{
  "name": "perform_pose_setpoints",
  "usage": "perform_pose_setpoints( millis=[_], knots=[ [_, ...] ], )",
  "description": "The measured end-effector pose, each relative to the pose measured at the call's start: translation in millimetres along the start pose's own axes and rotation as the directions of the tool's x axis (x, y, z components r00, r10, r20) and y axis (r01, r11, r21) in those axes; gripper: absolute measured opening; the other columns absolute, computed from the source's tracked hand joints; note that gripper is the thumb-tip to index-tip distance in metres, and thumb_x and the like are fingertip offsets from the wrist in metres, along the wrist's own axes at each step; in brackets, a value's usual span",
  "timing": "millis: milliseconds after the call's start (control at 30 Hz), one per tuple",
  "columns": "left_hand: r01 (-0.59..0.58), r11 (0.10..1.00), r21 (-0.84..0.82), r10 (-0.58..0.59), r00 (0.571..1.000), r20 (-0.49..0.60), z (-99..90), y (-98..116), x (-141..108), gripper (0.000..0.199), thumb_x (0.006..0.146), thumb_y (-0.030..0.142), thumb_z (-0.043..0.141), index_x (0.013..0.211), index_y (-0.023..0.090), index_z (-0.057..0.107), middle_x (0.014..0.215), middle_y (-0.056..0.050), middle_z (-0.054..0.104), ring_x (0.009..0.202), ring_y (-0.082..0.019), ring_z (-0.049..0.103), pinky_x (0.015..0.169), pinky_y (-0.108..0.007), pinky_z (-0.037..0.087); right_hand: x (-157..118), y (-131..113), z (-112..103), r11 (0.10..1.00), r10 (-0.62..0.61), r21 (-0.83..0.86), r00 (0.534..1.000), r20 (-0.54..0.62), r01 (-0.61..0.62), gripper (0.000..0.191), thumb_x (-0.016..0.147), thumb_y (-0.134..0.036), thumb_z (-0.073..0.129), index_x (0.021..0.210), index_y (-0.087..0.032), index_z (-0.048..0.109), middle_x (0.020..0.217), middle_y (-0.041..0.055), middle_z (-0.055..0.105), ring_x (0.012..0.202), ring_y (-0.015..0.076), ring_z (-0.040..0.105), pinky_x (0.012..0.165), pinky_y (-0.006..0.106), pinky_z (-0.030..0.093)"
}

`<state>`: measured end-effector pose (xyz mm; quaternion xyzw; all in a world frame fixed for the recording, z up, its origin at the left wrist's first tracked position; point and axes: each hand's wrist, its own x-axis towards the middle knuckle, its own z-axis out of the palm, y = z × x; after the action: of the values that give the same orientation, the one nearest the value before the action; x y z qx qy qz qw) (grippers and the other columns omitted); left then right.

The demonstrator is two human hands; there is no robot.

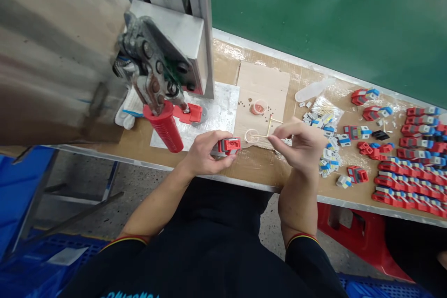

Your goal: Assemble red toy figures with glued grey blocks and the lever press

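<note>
In my left hand [206, 152] is a small red and grey plastic toy part [230, 145], gripped between thumb and fingers above the table's front edge. My right hand [299, 145] pinches a thin wooden stick [260, 136]. The stick's far end is at a small clear cup [252, 136] on a piece of cardboard [263, 79]. Behind that stands a second clear cup [258, 108] with some reddish stuff in it. More thin sticks [269, 125] lie beside the cups, close to my right fingers.
At left, a metal toggle clamp [150, 60] with a red handle [164, 128] stands over a red piece [192, 112] on a metal plate [223, 98]. Right of my hand lie small white and blue parts [328, 158] and rows of red toy pieces [408, 181]. A red stool [359, 242] stands below.
</note>
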<state>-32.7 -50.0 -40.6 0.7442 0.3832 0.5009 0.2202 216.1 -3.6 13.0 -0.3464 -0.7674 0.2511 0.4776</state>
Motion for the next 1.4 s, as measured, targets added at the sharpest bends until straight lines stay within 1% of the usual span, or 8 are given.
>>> perform_pose_setpoints(
  millis=[100, 267, 467, 733, 933, 1167, 1267, 1400],
  knots=[
    [-0.013, 1.0, -0.011, 0.013, 1.0, 0.015, 0.3, 0, 0, 0.03, 0.089, 0.028, 0.073, 0.118, 0.023, 0.065, 0.085, 0.0, 0.075, 0.065, -0.014, 0.067, 0.063, -0.025, 0.055, 0, -8, 7, 0.979, -0.048, 0.188, 0.985, -0.163, 0.078, 0.024, 0.087, -0.021, 0.086, 0.078, -0.026, 0.064, 0.063, -0.0037, 0.069, 0.051, 0.0143, 0.061, 0.051, 0.03, 0.048],
    [-0.022, 1.0, 0.016, 0.021, 0.999, 0.048, -1.3, 1, 0, 0.031, 0.09, 0.028, 0.072, 0.119, 0.023, 0.064, 0.088, -0.001, 0.076, 0.067, -0.015, 0.069, 0.064, -0.026, 0.057, 0, -14, 27, 0.949, -0.04, 0.306, 0.993, -0.11, 0.073, 0.024, 0.086, -0.02, 0.089, 0.078, -0.024, 0.066, 0.065, -0.0021, 0.071, 0.053, 0.0141, 0.064, 0.053, 0.029, 0.052],
    [-0.02, 1.0, -0.011, 0.021, 0.999, 0.046, -1.5, 1, 1, 0.03, 0.088, 0.026, 0.072, 0.118, 0.023, 0.064, 0.086, 0.0, 0.076, 0.065, -0.014, 0.069, 0.064, -0.026, 0.057, 0, -14, 33, 0.96, -0.028, 0.277, 0.998, -0.06, 0.043, 0.025, 0.087, -0.019, 0.086, 0.075, -0.024, 0.064, 0.067, -0.002, 0.073, 0.055, 0.0131, 0.064, 0.053, 0.027, 0.051],
    [-0.016, 1.0, -0.026, 0.017, 0.999, 0.04, -1.2, 2, 2, 0.029, 0.088, 0.025, 0.071, 0.117, 0.023, 0.064, 0.087, 0.0, 0.076, 0.065, -0.014, 0.068, 0.063, -0.026, 0.057, 2, -15, 37, 0.954, -0.051, 0.294, 0.998, -0.031, 0.058, 0.023, 0.087, -0.013, 0.084, 0.079, -0.024, 0.065, 0.069, -0.002, 0.074, 0.058, 0.0138, 0.068, 0.056, 0.028, 0.056],
    [-0.024, 1.0, -0.009, 0.025, 0.998, 0.05, -1.6, 2, 2, 0.026, 0.091, 0.028, 0.07, 0.115, 0.023, 0.063, 0.084, 0.0, 0.074, 0.063, -0.014, 0.067, 0.06, -0.025, 0.056, 2, -16, 35, 0.956, -0.073, 0.284, 0.997, -0.01, 0.073, 0.023, 0.087, -0.015, 0.085, 0.078, -0.024, 0.066, 0.069, -0.0014, 0.075, 0.057, 0.0143, 0.068, 0.055, 0.029, 0.057],
    [-0.025, 0.999, -0.021, 0.025, 0.999, 0.044, -1.2, 2, 2, 0.028, 0.09, 0.026, 0.07, 0.116, 0.022, 0.064, 0.087, -0.001, 0.075, 0.065, -0.014, 0.068, 0.061, -0.025, 0.056, 2, -16, 37, 0.958, -0.067, 0.276, 0.997, -0.035, 0.074, 0.024, 0.088, -0.014, 0.084, 0.079, -0.024, 0.065, 0.069, -0.0022, 0.074, 0.057, 0.0133, 0.067, 0.054, 0.027, 0.054],
    [-0.019, 1.0, -0.02, 0.02, 0.999, 0.036, -0.6, 1, 1, 0.029, 0.088, 0.025, 0.07, 0.116, 0.023, 0.065, 0.087, 0.0, 0.075, 0.064, -0.014, 0.067, 0.062, -0.025, 0.056, 1, -14, 31, 0.95, -0.056, 0.305, 0.997, -0.053, 0.07, 0.024, 0.085, -0.012, 0.086, 0.079, -0.023, 0.066, 0.07, -0.0018, 0.075, 0.058, 0.0133, 0.067, 0.054, 0.027, 0.053],
    [-0.013, 0.999, -0.036, 0.014, 1.0, 0.013, 0.2, -1, -1, 0.031, 0.087, 0.026, 0.071, 0.117, 0.023, 0.064, 0.086, 0.0, 0.075, 0.065, -0.014, 0.066, 0.062, -0.025, 0.055, 0, -8, 11, 0.953, -0.042, 0.298, 0.997, -0.061, 0.058, 0.027, 0.084, -0.016, 0.09, 0.075, -0.023, 0.065, 0.067, -0.0024, 0.073, 0.054, 0.013, 0.064, 0.052, 0.028, 0.05]
  ],
)
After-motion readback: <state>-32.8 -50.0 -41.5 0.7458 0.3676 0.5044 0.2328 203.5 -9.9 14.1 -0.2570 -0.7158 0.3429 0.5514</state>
